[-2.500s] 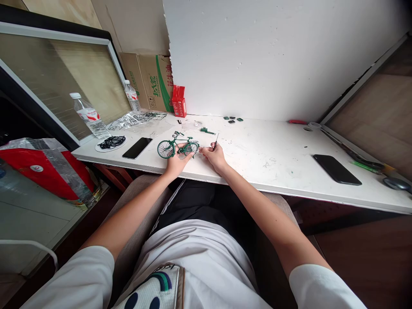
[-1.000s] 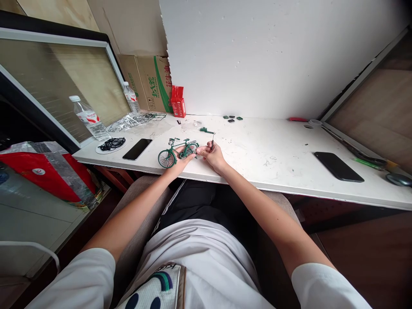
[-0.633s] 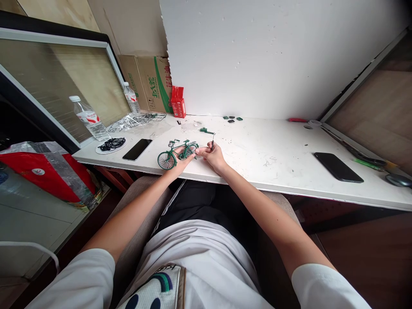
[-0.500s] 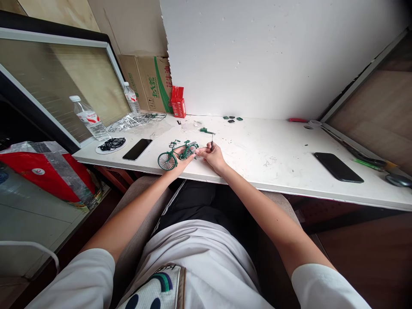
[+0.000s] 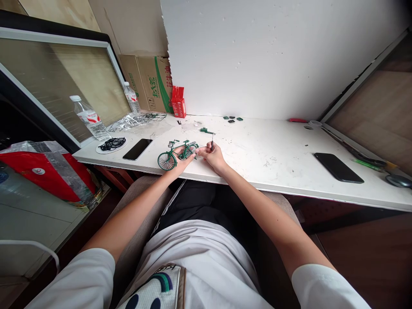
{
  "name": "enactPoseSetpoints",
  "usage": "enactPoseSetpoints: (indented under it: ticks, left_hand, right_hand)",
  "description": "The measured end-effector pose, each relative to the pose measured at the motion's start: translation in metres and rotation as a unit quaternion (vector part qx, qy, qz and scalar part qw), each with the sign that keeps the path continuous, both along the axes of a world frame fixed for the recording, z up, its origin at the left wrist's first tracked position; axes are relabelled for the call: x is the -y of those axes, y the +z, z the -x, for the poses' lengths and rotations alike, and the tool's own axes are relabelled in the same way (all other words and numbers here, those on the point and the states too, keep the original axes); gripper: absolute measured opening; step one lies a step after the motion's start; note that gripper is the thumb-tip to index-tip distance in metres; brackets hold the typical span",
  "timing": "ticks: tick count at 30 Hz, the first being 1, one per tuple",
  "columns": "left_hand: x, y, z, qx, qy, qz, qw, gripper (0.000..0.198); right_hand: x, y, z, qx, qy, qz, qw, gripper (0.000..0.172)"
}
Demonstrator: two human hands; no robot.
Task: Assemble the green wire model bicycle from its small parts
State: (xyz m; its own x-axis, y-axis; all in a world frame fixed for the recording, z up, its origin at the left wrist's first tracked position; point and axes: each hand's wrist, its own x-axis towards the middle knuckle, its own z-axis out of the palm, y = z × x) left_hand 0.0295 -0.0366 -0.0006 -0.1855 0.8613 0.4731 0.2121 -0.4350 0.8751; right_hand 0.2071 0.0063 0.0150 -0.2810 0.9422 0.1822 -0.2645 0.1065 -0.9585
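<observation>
A small green model bicycle (image 5: pixel 167 161) is gripped in my left hand (image 5: pixel 183 162), its front wheel pointing left and its rear wheel near my fingertips. My right hand (image 5: pixel 213 158) is closed around a thin dark tool (image 5: pixel 212 145), perhaps a small screwdriver, which stands upright out of the fist. The thumb and forefinger of this hand pinch at the bicycle's rear wheel; whatever lies between them is too small to make out. Just beyond my right hand, a green plastic part (image 5: pixel 204 130) with a thin arm rests on the white table.
Left of the bicycle lie a phone (image 5: pixel 137 149) and a white dish (image 5: pixel 111 146) of black scraps. Two water bottles (image 5: pixel 92 123), black part frames (image 5: pixel 151 116) and a red box (image 5: pixel 178 103) stand or lie behind. Another phone (image 5: pixel 337 167) is at right. Small dark green pieces (image 5: pixel 231 118) lie at the back.
</observation>
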Motion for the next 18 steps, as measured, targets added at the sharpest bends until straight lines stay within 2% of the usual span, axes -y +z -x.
enactPoseSetpoints:
  ticks: [7,18]
  left_hand:
    - [0.0068,0.007,-0.0005,-0.032,0.001,0.007,0.999,0.044]
    - [0.009,0.0074,0.0,-0.04,0.004,0.002,0.999,0.036]
  right_hand:
    - [-0.0016,-0.0019,-0.0009,0.007,0.006,-0.006,1.0,0.08]
    - [-0.0023,-0.0042,-0.0008,0.013,0.012,-0.007,1.0,0.078]
